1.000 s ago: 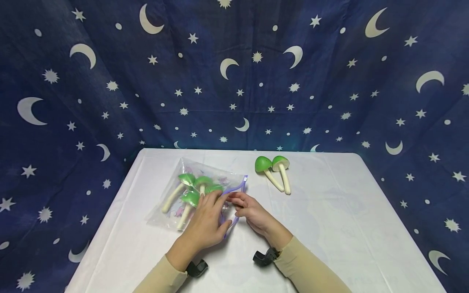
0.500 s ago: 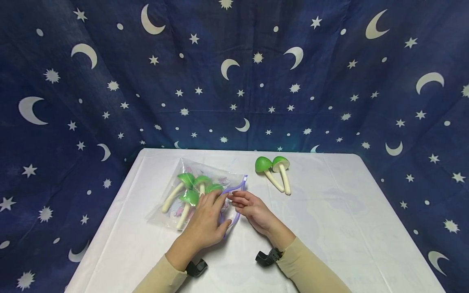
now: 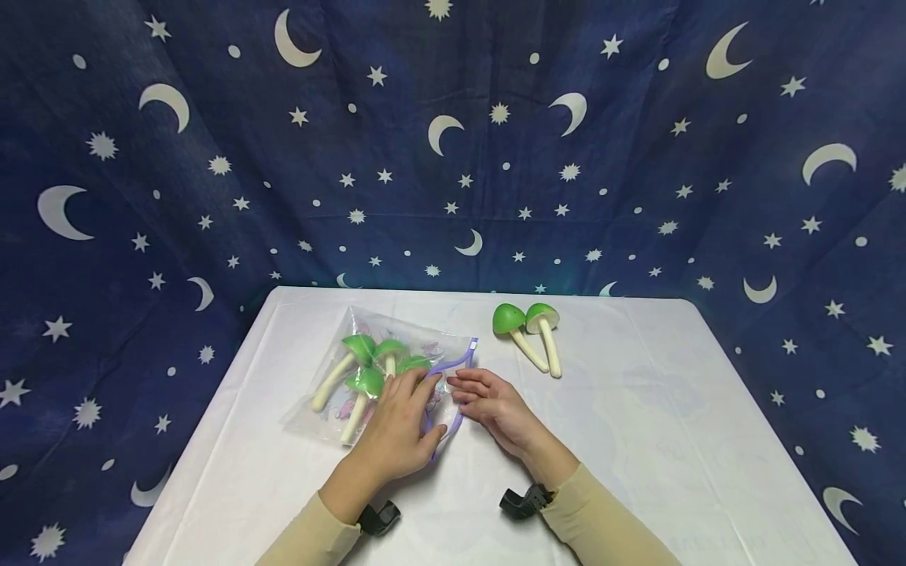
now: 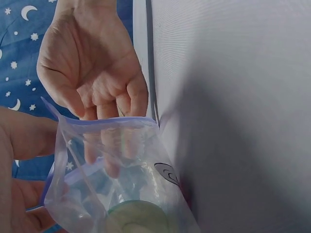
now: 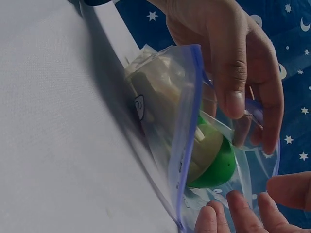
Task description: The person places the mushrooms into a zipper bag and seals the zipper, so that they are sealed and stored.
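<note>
A clear zip bag [image 3: 442,346] with a purple-edged mouth lies on the table, its mouth gaping to the right. Several toy mushrooms [image 3: 366,383] with green caps and cream stems are inside it; one green cap [image 5: 221,165] shows close behind the mouth in the right wrist view. My left hand [image 3: 399,424] holds the bag by its upper film beside the mouth, covering part of the contents. Holding nothing, my right hand [image 3: 499,409] is at the mouth with its fingers loosely extended; in the left wrist view its fingertips [image 4: 112,167] show through the film.
Two more toy mushrooms [image 3: 539,338] lie side by side toward the back of the white-covered table [image 3: 637,440]. A dark blue cloth [image 3: 396,141] with moons and stars hangs behind it. Each wrist carries a black camera mount [image 3: 525,501].
My right hand has drawn slightly to the right and away from the bag's mouth. The left hand and the bag have stayed nearly still.
</note>
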Demonstrator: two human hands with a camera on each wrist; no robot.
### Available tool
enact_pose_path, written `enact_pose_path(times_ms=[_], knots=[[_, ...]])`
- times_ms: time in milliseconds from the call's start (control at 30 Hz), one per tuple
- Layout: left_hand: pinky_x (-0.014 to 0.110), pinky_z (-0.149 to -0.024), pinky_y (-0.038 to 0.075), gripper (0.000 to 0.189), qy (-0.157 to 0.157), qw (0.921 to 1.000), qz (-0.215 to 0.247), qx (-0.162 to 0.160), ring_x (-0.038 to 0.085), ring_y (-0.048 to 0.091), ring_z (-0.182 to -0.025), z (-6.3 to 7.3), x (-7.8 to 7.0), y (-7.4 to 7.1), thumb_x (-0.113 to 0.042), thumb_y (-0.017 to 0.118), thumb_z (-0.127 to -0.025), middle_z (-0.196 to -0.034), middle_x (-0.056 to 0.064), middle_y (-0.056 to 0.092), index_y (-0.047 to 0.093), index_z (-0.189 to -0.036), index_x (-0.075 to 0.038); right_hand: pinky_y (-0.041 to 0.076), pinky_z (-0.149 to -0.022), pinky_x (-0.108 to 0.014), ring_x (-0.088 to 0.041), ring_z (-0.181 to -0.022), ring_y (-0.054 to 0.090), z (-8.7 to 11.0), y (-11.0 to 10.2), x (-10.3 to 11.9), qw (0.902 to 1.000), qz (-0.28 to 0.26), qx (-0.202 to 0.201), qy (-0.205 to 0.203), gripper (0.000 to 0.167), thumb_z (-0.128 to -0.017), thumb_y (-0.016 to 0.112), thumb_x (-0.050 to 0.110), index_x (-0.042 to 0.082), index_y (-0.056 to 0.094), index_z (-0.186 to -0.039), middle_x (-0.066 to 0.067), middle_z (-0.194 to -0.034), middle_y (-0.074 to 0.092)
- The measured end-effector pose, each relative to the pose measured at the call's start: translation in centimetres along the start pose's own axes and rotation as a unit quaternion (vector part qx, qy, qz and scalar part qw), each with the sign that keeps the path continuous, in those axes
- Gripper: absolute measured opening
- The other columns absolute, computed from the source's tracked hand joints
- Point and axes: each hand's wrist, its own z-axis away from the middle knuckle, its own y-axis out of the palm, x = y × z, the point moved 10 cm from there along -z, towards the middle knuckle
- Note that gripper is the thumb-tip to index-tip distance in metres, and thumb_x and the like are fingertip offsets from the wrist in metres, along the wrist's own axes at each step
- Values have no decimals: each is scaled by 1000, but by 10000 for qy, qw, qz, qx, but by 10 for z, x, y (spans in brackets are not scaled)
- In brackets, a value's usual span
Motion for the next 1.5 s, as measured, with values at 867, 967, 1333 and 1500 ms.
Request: enact_pose_path(times_ms=[867, 967, 1333, 1500], knots=[[63, -117, 44, 75, 50, 9998, 162, -65, 35, 58, -128, 0, 1, 0, -26, 88, -80, -143, 12, 57, 59, -148, -12, 57, -105, -31, -20, -129, 63, 14, -37, 51, 9943, 690, -500, -647, 62, -97, 54, -9, -9, 37, -157, -35, -162, 43], [63, -118, 43, 75, 49, 9998, 171, -48, 35, 58, -129, 0, 1, 0, -26, 88, -81, -144, 11, 57, 59, -148, -12, 57, -104, -31, -16, -126, 64, 14, -43, 57, 9926, 769, -600, -724, 62, -97, 55, -9, -9, 38, -156, -35, -161, 45], [68, -119, 42, 74, 66, 9999, 153, -13, 35, 57, -133, 1, 2, 1, -26, 87, -82, -144, 11, 56, 59, -148, -12, 57, -101, -22, -10, -123, 64, 17, -67, 78, 9840, 1138, -952, -985, 63, -95, 57, -12, -11, 39, -156, -35, -158, 48], [69, -119, 40, 73, 47, 9998, 171, -5, 36, 57, -135, 1, 1, 1, -26, 87, -82, -145, 12, 56, 59, -148, -11, 57, -98, -19, -7, -120, 66, 20, -86, 89, 9753, 1419, -1269, -1120, 60, -94, 56, -15, -11, 44, -153, -33, -153, 53]])
